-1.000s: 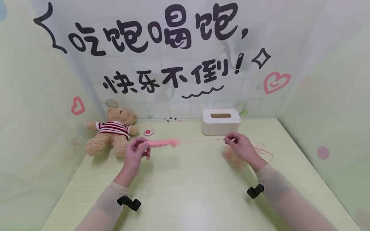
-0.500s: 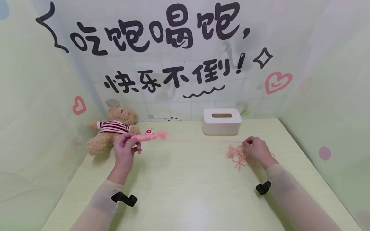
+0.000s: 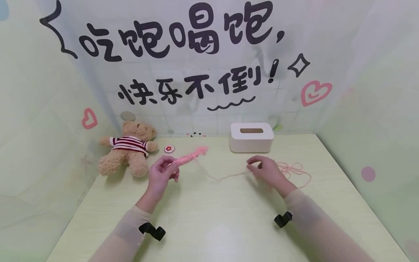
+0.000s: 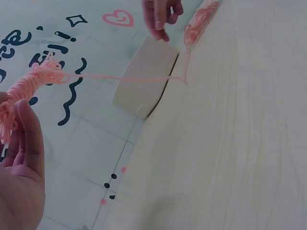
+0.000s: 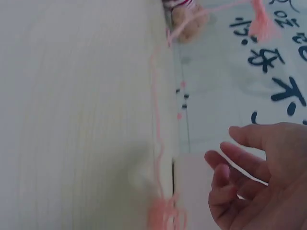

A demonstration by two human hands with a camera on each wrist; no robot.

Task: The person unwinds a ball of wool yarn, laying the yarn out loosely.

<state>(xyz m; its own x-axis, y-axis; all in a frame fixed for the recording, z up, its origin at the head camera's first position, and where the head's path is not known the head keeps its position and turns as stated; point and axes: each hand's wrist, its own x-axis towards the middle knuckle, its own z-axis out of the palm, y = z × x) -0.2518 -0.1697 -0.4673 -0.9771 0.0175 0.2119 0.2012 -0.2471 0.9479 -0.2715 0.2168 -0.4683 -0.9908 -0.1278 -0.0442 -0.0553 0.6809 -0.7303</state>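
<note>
1. My left hand pinches one end of a slim, stick-shaped bundle of pink yarn between thumb and fingers, holding it raised and tilted above the pale, wood-grained table.
2. My right hand holds nothing; its fingers are spread apart and loosely bent, clear of the yarn in the right-wrist view.
3. A thin pink strand of yarn leaves the bundle, sags, and runs to a loose, looped heap of pink yarn on the table, near the white, rounded-edged tissue box.
4. I judge this to be a step of handling the strand, between two pulls or turns (whether yarn is going on or coming off, I cannot tell).
5. The next move, I think, calls for my right fingers to pinch the strand and take up its slack, while my left keeps the bundle steady so its coils don't loosen.
</note>
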